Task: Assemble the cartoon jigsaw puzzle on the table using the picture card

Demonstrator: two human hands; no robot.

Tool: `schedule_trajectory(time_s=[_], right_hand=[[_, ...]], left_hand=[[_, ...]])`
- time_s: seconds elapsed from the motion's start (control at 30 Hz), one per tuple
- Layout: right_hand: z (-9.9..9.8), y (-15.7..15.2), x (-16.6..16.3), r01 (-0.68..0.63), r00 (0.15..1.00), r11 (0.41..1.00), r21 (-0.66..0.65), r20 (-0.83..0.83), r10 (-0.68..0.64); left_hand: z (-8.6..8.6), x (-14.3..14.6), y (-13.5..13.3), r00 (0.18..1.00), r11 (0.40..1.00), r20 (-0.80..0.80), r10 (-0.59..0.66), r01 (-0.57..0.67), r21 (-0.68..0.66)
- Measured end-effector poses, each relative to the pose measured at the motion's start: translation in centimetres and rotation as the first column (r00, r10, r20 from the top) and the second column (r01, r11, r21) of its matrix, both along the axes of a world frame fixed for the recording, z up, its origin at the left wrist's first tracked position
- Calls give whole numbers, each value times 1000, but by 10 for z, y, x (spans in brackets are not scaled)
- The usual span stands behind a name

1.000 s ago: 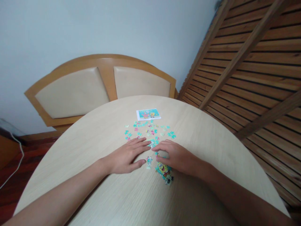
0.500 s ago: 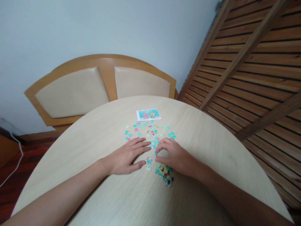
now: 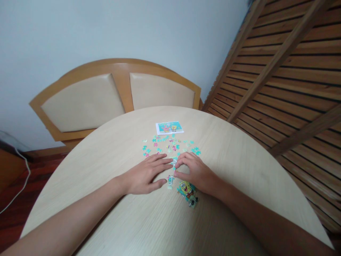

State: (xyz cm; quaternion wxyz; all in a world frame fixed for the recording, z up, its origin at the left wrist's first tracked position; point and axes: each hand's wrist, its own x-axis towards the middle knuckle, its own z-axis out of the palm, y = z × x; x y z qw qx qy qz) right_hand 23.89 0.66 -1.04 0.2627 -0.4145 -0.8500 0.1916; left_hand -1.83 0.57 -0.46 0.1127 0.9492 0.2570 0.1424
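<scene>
the joined puzzle section [image 3: 188, 191], showing a yellow figure, lies on the table [image 3: 138, 224] just nearer the body than the right hand [image 3: 196, 172]. a small strip [image 3: 170, 181] lies between the two thumbs; a pale-blue patch [image 3: 174, 163], partly covered, lies between the fingertips of both hands. right hand: thumb and forefinger curve toward each other about a small piece [image 3: 176, 170]; whether it is gripped cannot be told. left hand [image 3: 149, 174]: palm down, fingers extended, thumb apart, nothing seen held. progress, as judged: partial. the yellow-figure part appears put together; many loose pieces [image 3: 174, 147] lie scattered beyond both hands, unplaced. past them rests a picture card [image 3: 169, 128]. containers: none noted in view; pieces lie directly on the table. farther out, a padded chair [image 3: 123, 85] stands opposite the hands, with a slatted wooden panel [image 3: 279, 71] off to the right hand's side.
</scene>
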Motion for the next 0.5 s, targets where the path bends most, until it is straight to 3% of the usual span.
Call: schedule_trajectory(time_s=[0.27, 0.5], right_hand=[[2, -1, -1, 30, 999, 999, 16, 27, -31], [7, -4, -1, 4, 995, 994, 111, 100, -15]], left_hand=[[0, 0, 0, 999, 1000, -40, 0, 1, 8], [0, 0, -1, 1000, 1000, -13, -7, 8, 17]])
